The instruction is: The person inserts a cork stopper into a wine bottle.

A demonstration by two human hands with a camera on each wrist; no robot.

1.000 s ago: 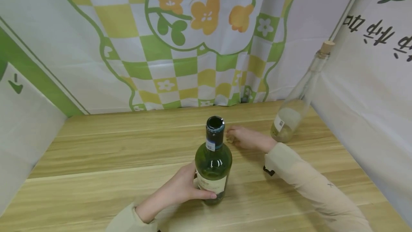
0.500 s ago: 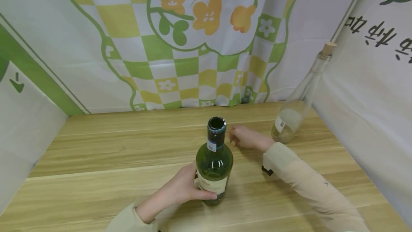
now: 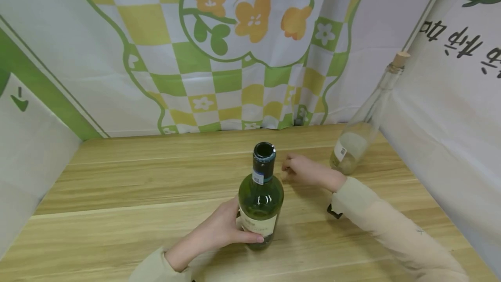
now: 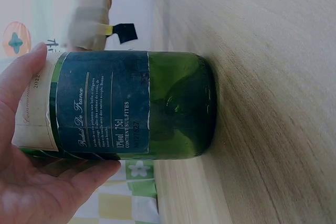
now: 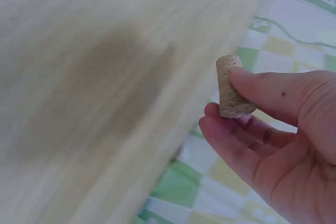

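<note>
A green wine bottle [image 3: 261,199] stands upright on the wooden table, its mouth uncorked. My left hand [image 3: 221,227] grips it low around the cream label, thumb across the front. In the left wrist view the dark back label of the bottle [image 4: 105,100] faces the camera, fingers and thumb to either side. Behind the bottle's neck, to its right, is my right hand [image 3: 307,171]. The right wrist view shows that right hand [image 5: 273,135] pinching a tapered cork [image 5: 231,87] between thumb and fingers; in the head view the cork is mostly hidden by the fingers.
A tall clear bottle [image 3: 358,134] with a cork [image 3: 401,58] in its neck stands at the right back of the table [image 3: 129,186]. A checkered cloth [image 3: 219,77] hangs along the rear edge, and a printed white cloth [image 3: 450,99] lines the right side.
My right hand has shifted slightly right, away from the green bottle's neck, with the cork in its fingers. The left hand keeps its grip, and the green bottle stays in place.
</note>
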